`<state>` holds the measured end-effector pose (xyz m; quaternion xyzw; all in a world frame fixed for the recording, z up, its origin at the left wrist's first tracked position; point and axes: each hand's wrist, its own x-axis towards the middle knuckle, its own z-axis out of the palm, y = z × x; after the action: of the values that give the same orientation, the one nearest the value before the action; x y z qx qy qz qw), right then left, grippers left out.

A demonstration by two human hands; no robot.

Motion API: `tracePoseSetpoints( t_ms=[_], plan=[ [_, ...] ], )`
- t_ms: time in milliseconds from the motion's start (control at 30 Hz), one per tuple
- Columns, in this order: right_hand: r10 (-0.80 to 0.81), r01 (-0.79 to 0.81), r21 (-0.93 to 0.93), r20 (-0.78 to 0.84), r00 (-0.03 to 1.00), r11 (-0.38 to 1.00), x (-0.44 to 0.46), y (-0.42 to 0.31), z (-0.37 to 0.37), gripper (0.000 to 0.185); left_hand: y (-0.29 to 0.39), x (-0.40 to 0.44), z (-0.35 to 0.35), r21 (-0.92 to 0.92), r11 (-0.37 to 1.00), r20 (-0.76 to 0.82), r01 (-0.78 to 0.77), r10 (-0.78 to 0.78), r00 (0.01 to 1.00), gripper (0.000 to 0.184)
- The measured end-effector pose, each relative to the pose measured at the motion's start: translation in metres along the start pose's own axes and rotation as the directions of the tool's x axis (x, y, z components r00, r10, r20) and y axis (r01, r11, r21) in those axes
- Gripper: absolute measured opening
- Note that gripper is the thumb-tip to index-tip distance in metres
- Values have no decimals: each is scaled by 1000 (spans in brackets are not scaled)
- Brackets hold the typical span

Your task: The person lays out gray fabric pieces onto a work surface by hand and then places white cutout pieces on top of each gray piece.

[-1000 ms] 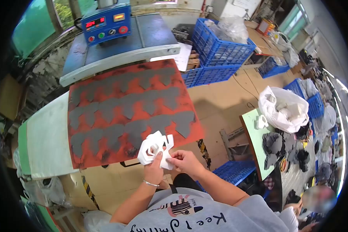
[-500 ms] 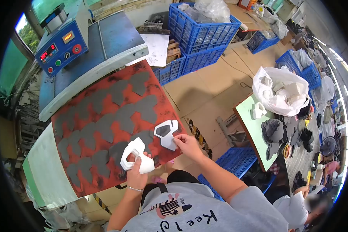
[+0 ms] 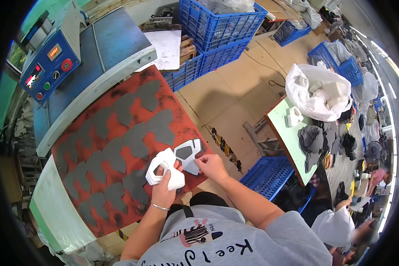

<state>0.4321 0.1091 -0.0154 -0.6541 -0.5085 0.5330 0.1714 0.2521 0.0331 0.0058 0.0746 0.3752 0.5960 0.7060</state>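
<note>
white cutout piece [image 3: 189, 164] sits at centre frame, pinched by its edge in the right hand [image 3: 210, 166], likely to keep it flat over the red board [image 3: 175, 111]; the left hand [image 3: 163, 189] clamps a white stack [image 3: 175, 178] beside it.

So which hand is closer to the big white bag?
The right. The right hand, pinching a white piece, is on the side toward the bag. The left hand, gripping white pieces, is farther from it.
</note>
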Motion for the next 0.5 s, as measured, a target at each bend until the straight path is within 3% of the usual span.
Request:
tracePoseSetpoints(
  t_ms=[100,200,267,333,500],
  plan=[
    [-4,3,-39,-19,1000,999,1,-1,0,23,-3,12,1,-32,998,7,49,-49,999,47],
    [3,-5,-71,-28,1000,997,3,-2,0,22,-9,19,-1,52,998,45,-26,24,999,48],
    [23,-25,-83,-31,999,996,3,0,2,22,-9,20,-6,74,994,43,83,-87,995,48],
    [-73,59,-164,-80,994,985,2,3,6,22,-10,20,-6,95,992,37,86,-90,995,44],
    [-8,0,-83,-88,996,997,-13,1,2,26,-10,19,-3,181,981,34,68,-76,997,38]
  ],
)
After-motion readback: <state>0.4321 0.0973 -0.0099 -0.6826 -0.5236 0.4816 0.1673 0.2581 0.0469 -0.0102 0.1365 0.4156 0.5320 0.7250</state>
